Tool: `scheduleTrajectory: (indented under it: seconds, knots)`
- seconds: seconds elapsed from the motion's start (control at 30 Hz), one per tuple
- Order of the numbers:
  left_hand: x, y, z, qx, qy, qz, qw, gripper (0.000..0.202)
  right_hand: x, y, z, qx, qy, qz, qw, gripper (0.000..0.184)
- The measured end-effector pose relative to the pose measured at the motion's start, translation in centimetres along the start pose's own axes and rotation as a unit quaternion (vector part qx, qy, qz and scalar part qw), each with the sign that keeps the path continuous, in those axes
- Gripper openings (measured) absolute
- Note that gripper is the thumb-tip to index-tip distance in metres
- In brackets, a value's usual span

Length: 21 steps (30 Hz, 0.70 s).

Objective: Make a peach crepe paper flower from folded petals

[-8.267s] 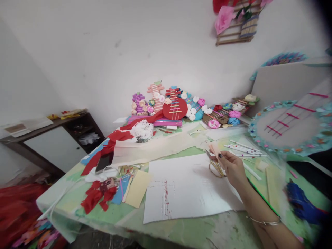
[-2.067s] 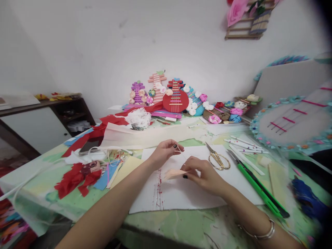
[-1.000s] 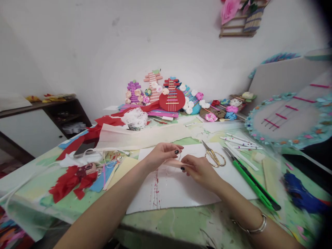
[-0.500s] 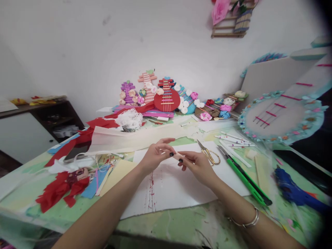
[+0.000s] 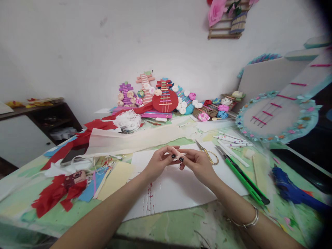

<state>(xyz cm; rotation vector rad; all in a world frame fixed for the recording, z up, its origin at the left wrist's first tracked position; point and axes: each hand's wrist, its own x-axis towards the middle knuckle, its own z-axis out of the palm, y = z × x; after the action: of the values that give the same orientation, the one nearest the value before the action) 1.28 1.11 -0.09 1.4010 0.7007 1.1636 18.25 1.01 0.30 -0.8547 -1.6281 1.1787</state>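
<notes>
Over the white board (image 5: 181, 186), my left hand (image 5: 159, 160) and my right hand (image 5: 199, 166) meet with their fingertips almost touching. Both pinch a small pale piece (image 5: 177, 152), thin like paper or cloth; most of it is hidden by the fingers. Just beyond my right hand lie gold-handled scissors (image 5: 211, 157) on the board. A green utility knife (image 5: 243, 180) rests to the right, partly on the board's edge.
A blue glue gun (image 5: 290, 190) lies at the far right, near white paper sticks (image 5: 230, 139). Small paper lutes (image 5: 166, 101) stand against the wall. On the left are red crepe paper (image 5: 49, 195), yellow paper (image 5: 115, 180) and white string (image 5: 127, 120).
My left hand's fingers have curled in around the pale piece, and both hands have come closer together. The whole view has shifted slightly.
</notes>
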Motion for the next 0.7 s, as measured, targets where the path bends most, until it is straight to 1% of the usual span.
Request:
scheduleTrajectory:
  seconds: [0.07, 0.17, 0.37, 0.43, 0.57, 0.63, 0.7]
  knots:
    - [-0.05, -0.09, 0.22, -0.033, -0.002, -0.001, 0.999, 0.022, 0.05, 0.01, 0.03, 0.01, 0.005, 0.009, 1.0, 0.035]
    - [-0.1, -0.3, 0.26, -0.046, -0.001, 0.003, 0.999, 0.019, 0.04, 0.04, 0.06, 0.035, 0.008, 0.016, 0.999, 0.036]
    - [-0.11, -0.88, 0.29, -0.09, -0.024, 0.015, 0.996, 0.012, -0.36, -0.25, 0.36, 0.069, -0.028, 0.008, 0.997, 0.037]
    - [-0.14, -0.91, 0.38, -0.077, -0.013, 0.022, 0.997, 0.012, -0.44, -0.33, 0.49, 0.077, -0.023, 0.003, 0.997, 0.038]
    - [-0.22, -0.72, 0.57, -0.012, 0.042, 0.049, 0.998, 0.01, -0.48, -0.26, 0.7, 0.094, 0.006, -0.01, 0.996, 0.036]
    - [-0.22, -0.68, 0.69, -0.027, 0.059, 0.053, 0.997, 0.01, -0.49, -0.12, 0.78, 0.079, 0.024, -0.012, 0.996, 0.035]
    - [-0.2, -0.74, 0.83, -0.076, 0.059, 0.032, 0.995, 0.011, -0.49, 0.06, 0.88, 0.047, 0.048, -0.016, 0.998, 0.033]
